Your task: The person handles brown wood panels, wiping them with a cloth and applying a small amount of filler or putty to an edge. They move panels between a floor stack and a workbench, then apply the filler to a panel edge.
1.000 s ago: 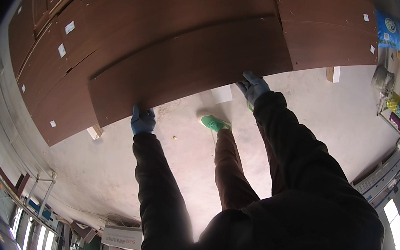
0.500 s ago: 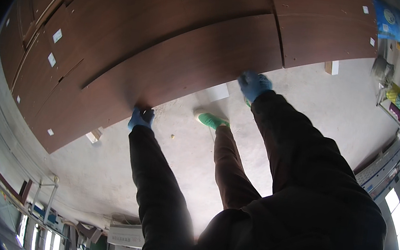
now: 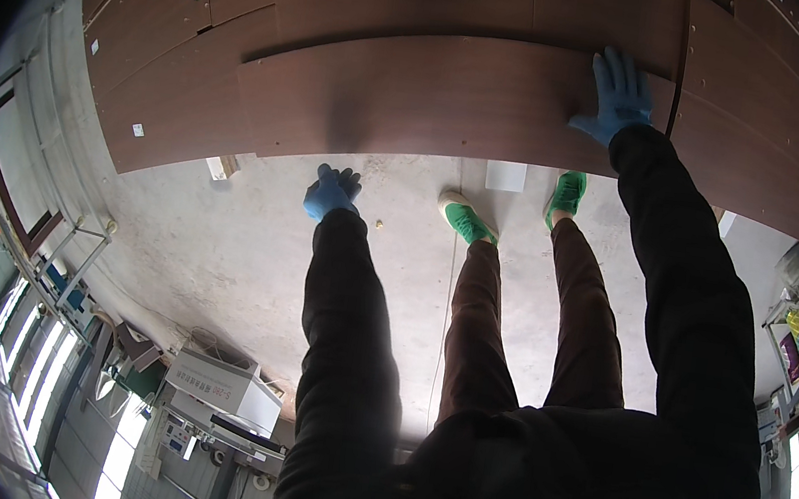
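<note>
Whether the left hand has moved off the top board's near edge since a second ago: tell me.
Yes. The left hand has come off the top brown board and is now over the concrete floor, nearer the person than that edge.

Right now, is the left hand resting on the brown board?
No. The gloved left hand hangs curled over the concrete floor, clear of the brown board; only the right hand lies flat on it.
</note>
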The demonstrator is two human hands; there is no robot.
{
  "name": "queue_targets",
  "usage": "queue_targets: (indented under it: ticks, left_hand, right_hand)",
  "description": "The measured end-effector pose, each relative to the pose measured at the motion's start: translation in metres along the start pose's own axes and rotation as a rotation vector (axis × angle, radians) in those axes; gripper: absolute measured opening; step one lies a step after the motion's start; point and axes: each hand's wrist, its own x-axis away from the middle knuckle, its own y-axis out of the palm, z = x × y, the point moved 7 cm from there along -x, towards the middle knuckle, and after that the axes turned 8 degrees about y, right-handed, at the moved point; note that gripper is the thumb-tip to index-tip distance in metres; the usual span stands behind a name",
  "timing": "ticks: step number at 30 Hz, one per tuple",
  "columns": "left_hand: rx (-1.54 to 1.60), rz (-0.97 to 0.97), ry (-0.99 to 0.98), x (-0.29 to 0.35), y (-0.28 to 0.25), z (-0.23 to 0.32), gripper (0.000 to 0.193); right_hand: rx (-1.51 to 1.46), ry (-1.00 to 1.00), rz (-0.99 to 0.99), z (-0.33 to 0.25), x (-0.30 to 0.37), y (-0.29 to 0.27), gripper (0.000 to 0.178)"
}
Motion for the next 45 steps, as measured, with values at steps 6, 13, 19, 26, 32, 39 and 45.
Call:
queue_targets:
  ticks: [6, 13, 19, 26, 32, 39, 45]
  left_hand:
    - [0.349, -0.445, -0.294, -0.026, 0.068, -0.052, 0.052]
    - [0.638, -0.516, -0.28, -0.03, 0.105, -0.068, 0.047]
    - [0.585, -0.588, -0.266, -0.027, 0.103, -0.066, 0.057]
    - [0.484, -0.423, -0.279, -0.016, 0.097, -0.066, 0.058]
    - [0.533, -0.461, -0.322, -0.027, 0.1, -0.075, 0.05]
    - [0.597, -0.481, -0.262, -0.028, 0.102, -0.077, 0.036]
    - [0.533, -0.417, -0.233, -0.058, 0.077, -0.05, 0.033]
  right_hand:
    - [0.007, -0.01, 0.031, 0.001, -0.001, 0.004, 0.124]
    - [-0.106, -0.048, 0.123, 0.006, 0.002, 0.002, 0.121]
    - [-0.137, -0.025, 0.129, 0.009, 0.003, -0.005, 0.116]
    - [-0.139, -0.025, 0.099, 0.015, 0.005, -0.005, 0.116]
    - [-0.155, -0.04, 0.131, 0.018, 0.002, 0.005, 0.117]
    - [-0.078, -0.023, 0.049, 0.019, -0.001, 0.009, 0.119]
    - [-0.111, -0.048, 0.069, 0.018, -0.001, 0.006, 0.119]
